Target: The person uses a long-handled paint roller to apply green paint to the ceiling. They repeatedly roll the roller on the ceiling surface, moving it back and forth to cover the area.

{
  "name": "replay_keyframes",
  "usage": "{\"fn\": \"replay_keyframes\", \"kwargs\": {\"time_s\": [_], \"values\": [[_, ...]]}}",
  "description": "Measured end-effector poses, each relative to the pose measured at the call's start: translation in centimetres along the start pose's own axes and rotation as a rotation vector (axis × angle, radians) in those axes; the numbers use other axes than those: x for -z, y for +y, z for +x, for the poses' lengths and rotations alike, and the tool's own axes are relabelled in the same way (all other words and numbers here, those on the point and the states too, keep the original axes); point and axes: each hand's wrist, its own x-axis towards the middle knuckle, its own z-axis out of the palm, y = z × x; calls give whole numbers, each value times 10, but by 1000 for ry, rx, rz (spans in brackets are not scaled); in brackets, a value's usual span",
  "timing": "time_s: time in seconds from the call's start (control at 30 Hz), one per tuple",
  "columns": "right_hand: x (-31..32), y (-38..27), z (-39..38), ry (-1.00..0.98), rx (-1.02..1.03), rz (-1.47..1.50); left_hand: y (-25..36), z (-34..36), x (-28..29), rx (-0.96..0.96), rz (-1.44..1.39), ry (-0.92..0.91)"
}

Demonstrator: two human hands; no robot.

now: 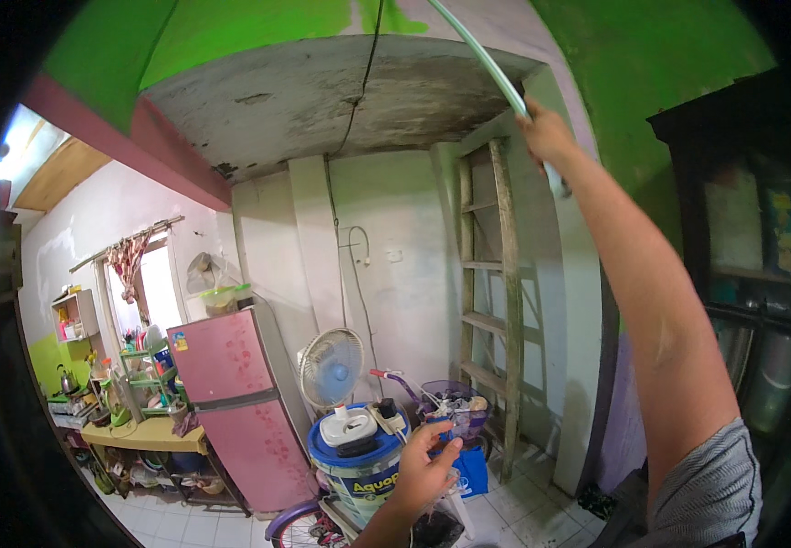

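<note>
My right arm reaches up high, and my right hand is wrapped round a long pale green pole. The pole slants up and to the left past the upper edge, so its far end is out of view; its lower end sticks out just below my fist. Low in the middle, my left hand is raised with fingers apart and slightly curled, nothing visible in it. Beside it stands a large paint bucket with a blue rim. A white plastic container lies on top of the bucket.
A wooden ladder leans on the back wall. Behind the bucket are a fan and a bicycle basket. A pink refrigerator stands left, a dark glass-fronted cabinet right. A black cable runs along the stained ceiling.
</note>
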Motion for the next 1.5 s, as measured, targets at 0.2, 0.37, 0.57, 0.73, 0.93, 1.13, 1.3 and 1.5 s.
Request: {"fn": "replay_keyframes", "kwargs": {"time_s": [0.2, 0.37, 0.57, 0.73, 0.93, 1.13, 1.3, 1.5], "values": [[22, -46, 74, -2, 153, -123, -20, 9, 19, -60, 44, -34], [19, -56, 52, -10, 137, -113, -14, 1, 23, 58, 33, -9], [34, 12, -1, -24, -24, 13, -20, -4, 12, 135, -17, -35], [43, 63, -105, -61, -59, -80, -33, -5, -1, 139, 7, -126], [61, 102, -284, -127, -103, -74, -43, -5, -31, 118, -41, -198], [100, 119, -455, -227, -177, -121, -40, -3, -69, 102, -29, -334], [130, 124, -570, -351, -308, -134, -41, -6, -105, 147, -78, -432], [157, 107, -629, -473, -407, -120, -52, -22, -140, 187, -103, -480]]}}
